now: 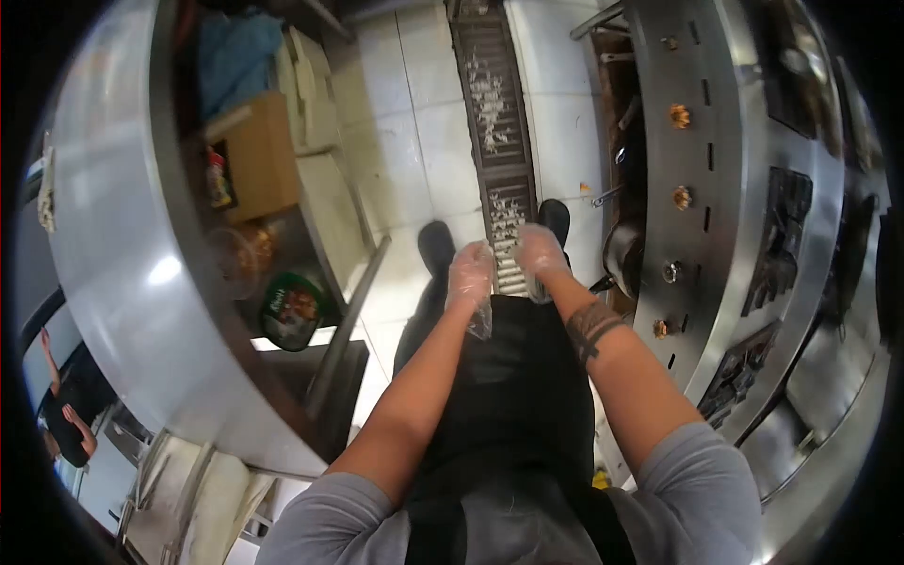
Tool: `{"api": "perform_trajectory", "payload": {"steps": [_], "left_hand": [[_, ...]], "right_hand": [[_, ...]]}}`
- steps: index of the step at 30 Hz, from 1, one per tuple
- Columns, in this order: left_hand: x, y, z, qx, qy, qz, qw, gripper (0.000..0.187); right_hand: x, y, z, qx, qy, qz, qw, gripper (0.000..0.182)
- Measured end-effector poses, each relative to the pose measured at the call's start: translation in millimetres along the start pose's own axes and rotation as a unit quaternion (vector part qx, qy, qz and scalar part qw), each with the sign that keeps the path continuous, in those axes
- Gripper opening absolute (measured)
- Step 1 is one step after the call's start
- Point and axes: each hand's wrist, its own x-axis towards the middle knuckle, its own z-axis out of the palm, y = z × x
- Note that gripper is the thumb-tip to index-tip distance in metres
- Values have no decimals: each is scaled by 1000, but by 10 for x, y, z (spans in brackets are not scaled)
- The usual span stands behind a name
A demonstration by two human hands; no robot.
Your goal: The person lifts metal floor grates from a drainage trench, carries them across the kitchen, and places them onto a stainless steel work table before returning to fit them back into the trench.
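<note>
Both hands wear clear plastic gloves and are held low in front of the black apron (499, 377), above the floor drain grate. My left hand (471, 275) is at the left of the grate, its fingers curled together; whether anything is in them is too small to tell. Across a small gap, my right hand (540, 251) is also closed, with its fingertips turned inward and hidden. Loose glove plastic hangs below the left wrist. The two hands do not touch.
A steel counter (141, 217) runs along the left, with a cardboard box (268, 155) and a green-rimmed container (290, 311) on shelves beneath. The stove (702, 188) with knobs stands at right. A drain grate (490, 104) crosses the tiled floor. Another person (68, 414) is at far left.
</note>
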Motion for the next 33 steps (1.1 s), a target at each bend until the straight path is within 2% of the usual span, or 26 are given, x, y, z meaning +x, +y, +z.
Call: {"api": "perform_trajectory", "payload": {"steps": [2,4,6,7,8,10,12,13,14,16,17,18,19,20,21,22,26,28,30,33], "left_hand": [[76,-157,163,-77,47,-18,996,46],[207,-326,311,-111,40,-60,991,48],[321,-588,525,-172,70,-43,982,51],[360,-511,532,-179,56,-67,980,47],[375,-450,562,-185,52,-75,979,47],[466,-350,588,-82,33,-83,993,40],[623,-320,527,-73,-57,-32,995,38],[606,-349,547,-41,-17,16,999,39],[596,-372,511,-44,-31,0,999,37],[602,-237,377,-25,-48,-27,998,36],[602,-278,323,-51,-50,39,997,37],[594,-292,296,-49,-51,29,997,37],[586,-298,272,-42,-45,7,998,36],[582,-300,254,-35,-38,-13,999,35],[614,-302,240,-52,-39,-66,996,34],[635,-336,221,-50,-37,-67,996,34],[590,-428,208,-45,-13,-33,998,34],[597,-449,227,-60,15,-21,998,36],[583,-496,194,-28,-26,-18,999,33],[563,-499,223,-29,-11,0,1000,33]], "right_hand": [[441,255,330,-32,49,-51,997,29],[905,445,546,-63,78,-72,992,22],[1368,587,657,-101,130,-106,981,22],[1575,440,401,-135,-41,-46,989,26],[1780,498,482,-141,-49,-44,988,26],[2261,621,668,-171,-51,-53,983,29],[2660,881,1004,-172,-37,-70,982,28],[2864,989,1175,-197,21,-97,975,28],[3058,1059,1330,-216,80,-125,965,29],[3324,1067,1371,-258,47,-119,958,32],[3386,1110,1403,-303,7,-126,945,31],[3364,1073,1398,-346,-36,-135,928,31],[3363,1020,1380,-352,-17,-140,925,31],[3450,1027,1423,-327,-42,-123,936,32],[3495,1014,1472,-327,-29,-127,936,32],[3506,989,1503,-327,-14,-131,936,32],[3475,1015,1623,-335,-40,-107,935,33],[3620,1184,1816,-337,5,-135,932,29],[3610,1210,1793,-326,5,-134,936,23],[3551,1057,1798,-315,10,-122,941,18]]}}
